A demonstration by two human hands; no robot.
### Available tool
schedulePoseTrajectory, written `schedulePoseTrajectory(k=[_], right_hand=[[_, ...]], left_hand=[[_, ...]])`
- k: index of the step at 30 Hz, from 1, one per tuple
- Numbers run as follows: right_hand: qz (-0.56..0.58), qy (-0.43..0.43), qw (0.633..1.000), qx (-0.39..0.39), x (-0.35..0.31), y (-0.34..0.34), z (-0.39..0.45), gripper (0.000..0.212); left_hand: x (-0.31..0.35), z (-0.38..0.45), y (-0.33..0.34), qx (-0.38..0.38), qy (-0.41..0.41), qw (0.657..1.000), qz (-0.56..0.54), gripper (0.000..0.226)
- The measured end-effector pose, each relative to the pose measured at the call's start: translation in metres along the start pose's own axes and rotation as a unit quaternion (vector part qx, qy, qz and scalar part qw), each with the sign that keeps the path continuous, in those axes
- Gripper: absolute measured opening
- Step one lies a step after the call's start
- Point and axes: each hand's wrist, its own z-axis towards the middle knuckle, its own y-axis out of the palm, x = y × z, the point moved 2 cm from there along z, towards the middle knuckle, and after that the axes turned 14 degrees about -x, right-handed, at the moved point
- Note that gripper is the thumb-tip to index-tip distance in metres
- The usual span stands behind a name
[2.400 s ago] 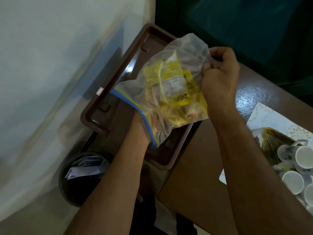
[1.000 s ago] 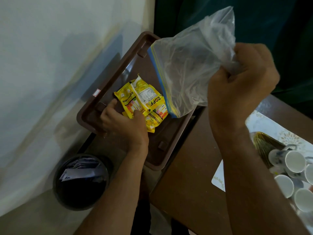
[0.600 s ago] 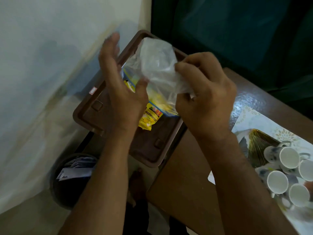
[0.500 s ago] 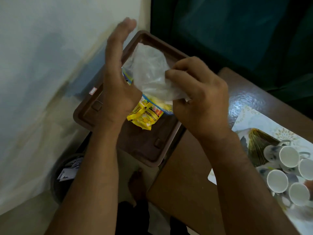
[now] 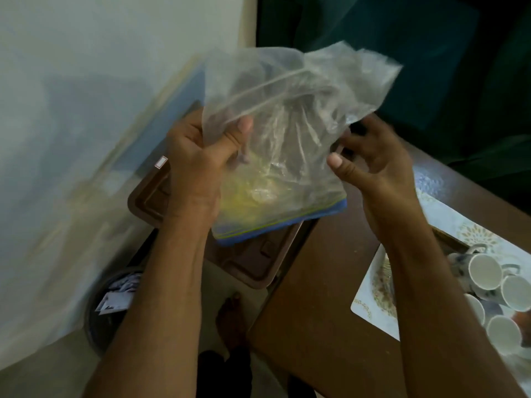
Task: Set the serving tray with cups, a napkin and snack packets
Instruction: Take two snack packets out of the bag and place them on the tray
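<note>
My left hand [image 5: 198,162] is shut on the left side of an empty clear zip bag [image 5: 287,110], which hangs spread out with its blue zip edge at the bottom. Fingers apart, my right hand [image 5: 373,165] hovers at the bag's right edge without a clear hold on it. Below the bag lies the brown serving tray [image 5: 253,268]. Yellow snack packets [image 5: 244,196] on the tray show as a blur through the plastic. Several white cups [image 5: 485,271] lie on their sides at the right.
The cups rest on a white patterned tray [image 5: 365,300] on the brown table [image 5: 316,326]. A dark bin [image 5: 115,305] with paper scraps stands on the floor by the pale wall at the left. My bare foot [image 5: 232,317] shows under the serving tray.
The packets left the bag and stayed on the tray. The bag, crumpled between both hands half a second ago, is now spread out and higher; my right hand has come off it.
</note>
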Motion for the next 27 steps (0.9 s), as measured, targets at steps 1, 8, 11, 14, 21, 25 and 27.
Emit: schedulePoseTrajectory(k=[1, 8, 11, 14, 21, 25, 27], right_hand=[[0.004, 0.017, 1.000, 0.001, 0.003, 0.003, 0.000, 0.071], [0.143, 0.154, 0.976, 0.049, 0.022, 0.011, -0.011, 0.045], [0.161, 0.210, 0.956, 0.127, 0.029, 0.006, -0.020, 0.046], [0.148, 0.181, 0.949, 0.212, 0.032, -0.001, -0.027, 0.050], [-0.180, 0.036, 0.981, 0.059, 0.022, 0.003, -0.023, 0.036], [-0.332, 0.057, 0.938, -0.080, 0.010, 0.015, -0.018, 0.083], [-0.429, 0.069, 0.894, -0.104, 0.015, 0.021, -0.013, 0.104]], left_hand=[[-0.003, -0.002, 0.000, 0.003, -0.037, 0.999, -0.016, 0.010], [-0.032, -0.021, -0.009, 0.031, -0.204, 0.972, -0.110, 0.018], [-0.044, -0.029, -0.017, 0.098, -0.200, 0.973, -0.063, 0.042], [-0.048, -0.037, -0.023, 0.185, -0.160, 0.970, -0.002, 0.060], [-0.039, -0.035, -0.035, 0.087, -0.058, 0.984, 0.145, 0.017], [-0.022, -0.036, -0.038, -0.069, -0.058, 0.938, 0.335, 0.072], [-0.015, -0.036, -0.033, -0.118, -0.035, 0.895, 0.429, 0.092]])
